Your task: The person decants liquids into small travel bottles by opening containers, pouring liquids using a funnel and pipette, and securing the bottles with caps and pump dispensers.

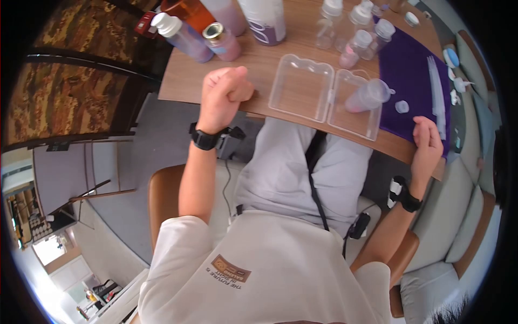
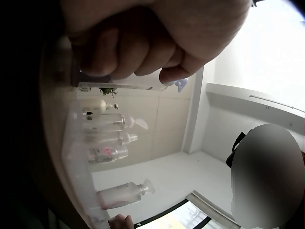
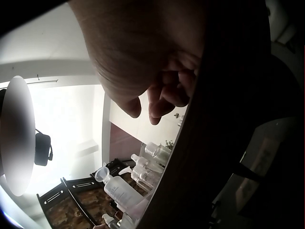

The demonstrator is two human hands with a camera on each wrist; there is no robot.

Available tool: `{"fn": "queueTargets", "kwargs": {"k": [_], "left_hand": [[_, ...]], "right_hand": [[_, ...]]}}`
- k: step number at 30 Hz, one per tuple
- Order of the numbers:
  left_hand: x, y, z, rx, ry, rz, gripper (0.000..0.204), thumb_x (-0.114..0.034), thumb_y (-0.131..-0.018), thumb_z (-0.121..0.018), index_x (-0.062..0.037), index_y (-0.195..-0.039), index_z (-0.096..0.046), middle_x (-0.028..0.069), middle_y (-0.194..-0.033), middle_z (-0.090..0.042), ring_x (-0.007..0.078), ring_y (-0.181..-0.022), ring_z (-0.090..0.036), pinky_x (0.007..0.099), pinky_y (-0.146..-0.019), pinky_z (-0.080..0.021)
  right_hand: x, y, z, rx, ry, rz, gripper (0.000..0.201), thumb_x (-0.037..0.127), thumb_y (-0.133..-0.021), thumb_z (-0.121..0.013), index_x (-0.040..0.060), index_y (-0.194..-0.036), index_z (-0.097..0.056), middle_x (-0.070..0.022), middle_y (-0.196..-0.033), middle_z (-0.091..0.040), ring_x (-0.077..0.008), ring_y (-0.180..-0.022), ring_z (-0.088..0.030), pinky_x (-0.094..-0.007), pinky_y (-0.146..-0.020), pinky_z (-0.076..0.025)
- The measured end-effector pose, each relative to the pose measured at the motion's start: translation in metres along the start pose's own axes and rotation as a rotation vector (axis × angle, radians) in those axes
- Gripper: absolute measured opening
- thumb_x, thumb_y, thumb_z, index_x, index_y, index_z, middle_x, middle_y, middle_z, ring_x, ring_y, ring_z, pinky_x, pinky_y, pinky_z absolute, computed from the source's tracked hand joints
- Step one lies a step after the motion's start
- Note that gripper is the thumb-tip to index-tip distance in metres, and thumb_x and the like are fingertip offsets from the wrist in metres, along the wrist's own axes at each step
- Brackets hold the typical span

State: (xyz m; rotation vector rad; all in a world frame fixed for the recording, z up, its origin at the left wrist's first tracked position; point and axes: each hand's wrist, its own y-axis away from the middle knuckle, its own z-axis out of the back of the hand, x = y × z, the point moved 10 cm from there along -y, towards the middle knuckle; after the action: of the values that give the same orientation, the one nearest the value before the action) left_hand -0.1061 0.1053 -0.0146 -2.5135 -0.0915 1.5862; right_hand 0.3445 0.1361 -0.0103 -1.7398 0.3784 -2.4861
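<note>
My left hand (image 1: pixel 224 94) rests at the table's front edge with its fingers curled in and nothing held. To its right an open clear plastic case (image 1: pixel 299 89) lies with both halves spread flat. A translucent bottle (image 1: pixel 359 101) with pinkish contents stands in the right half, a small clear funnel (image 2: pixel 149 186) in its mouth. Beside it a small cap (image 1: pixel 402 106) sits on a purple cloth (image 1: pixel 396 65). My right hand (image 1: pixel 427 141) lies at the cloth's front edge, fingers loosely bent, holding nothing; the right wrist view shows its bare fingertips (image 3: pixel 162 109).
Behind the left hand stand a white-capped pump bottle (image 1: pixel 183 39), a gold-lidded jar (image 1: pixel 222 42) and a large white bottle (image 1: pixel 263 20). Several clear bottles (image 1: pixel 356 47) cluster at the back right. Clear flat strips (image 1: pixel 437 97) lie along the cloth's right side.
</note>
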Motion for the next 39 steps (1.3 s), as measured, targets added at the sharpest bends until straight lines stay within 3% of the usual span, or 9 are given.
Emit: {"fn": "queueTargets", "kwargs": {"k": [5,9,13,18,28,39], "left_hand": [[0.005,0.005,0.01,-0.138,-0.15,0.011,0.047,-0.017,-0.108,-0.059,-0.0126,-0.066,-0.04,-0.0068,-0.06,-0.028,0.0082,-0.054,-0.024,0.032,-0.054,-0.02],[0.017,-0.004,0.007,-0.026,-0.079,0.015,0.047,-0.017,-0.108,-0.059,-0.0126,-0.066,-0.039,-0.0078,-0.06,-0.027,0.0072,-0.054,-0.022,0.0313,-0.055,-0.02],[0.012,-0.001,0.007,-0.014,-0.081,0.035,0.047,-0.017,-0.108,-0.059,-0.0133,-0.067,-0.037,-0.0082,-0.061,-0.026,0.0073,-0.054,-0.021,0.0314,-0.055,-0.019],[0.01,-0.004,0.002,0.017,-0.099,0.031,0.05,-0.017,-0.108,-0.058,-0.0133,-0.065,-0.033,-0.0076,-0.061,-0.027,0.0069,-0.056,-0.021,0.0312,-0.055,-0.017],[0.01,-0.001,0.003,0.02,-0.122,0.038,0.05,-0.019,-0.109,-0.057,-0.0136,-0.066,-0.032,-0.0076,-0.061,-0.026,0.0072,-0.055,-0.02,0.0318,-0.055,-0.017],[0.01,0.0,0.003,0.021,-0.134,0.013,0.048,-0.014,-0.108,-0.057,-0.0111,-0.066,-0.035,-0.0079,-0.062,-0.031,0.0059,-0.058,-0.022,0.0302,-0.054,-0.018]], "right_hand": [[0.021,0.003,-0.006,-0.005,0.076,0.025,0.018,0.016,-0.106,-0.066,0.0011,-0.105,-0.076,0.0046,-0.083,-0.06,-0.0027,-0.075,-0.05,-0.02,-0.064,-0.036],[0.014,-0.001,-0.004,0.007,-0.067,-0.012,0.015,0.013,-0.104,-0.067,0.0004,-0.104,-0.076,0.0046,-0.081,-0.06,-0.0029,-0.073,-0.051,-0.0195,-0.064,-0.036],[0.042,-0.006,-0.004,0.055,-0.176,0.033,0.015,0.012,-0.104,-0.068,-0.0012,-0.104,-0.075,0.0043,-0.08,-0.057,-0.0034,-0.072,-0.049,-0.0199,-0.062,-0.034],[0.111,-0.013,-0.057,0.24,-0.034,0.019,0.014,0.009,-0.101,-0.072,-0.0027,-0.107,-0.075,0.0001,-0.092,-0.071,-0.0055,-0.085,-0.063,-0.0206,-0.077,-0.05],[0.113,-0.023,-0.089,0.339,0.076,-0.081,0.032,0.032,-0.102,-0.073,0.0001,-0.096,-0.077,0.0031,-0.08,-0.063,-0.0037,-0.074,-0.053,-0.0216,-0.066,-0.04],[0.108,-0.024,-0.098,0.383,0.008,-0.147,0.03,0.03,-0.101,-0.073,0.0022,-0.09,-0.074,0.0064,-0.074,-0.054,-0.0026,-0.07,-0.045,-0.022,-0.062,-0.033]]}}
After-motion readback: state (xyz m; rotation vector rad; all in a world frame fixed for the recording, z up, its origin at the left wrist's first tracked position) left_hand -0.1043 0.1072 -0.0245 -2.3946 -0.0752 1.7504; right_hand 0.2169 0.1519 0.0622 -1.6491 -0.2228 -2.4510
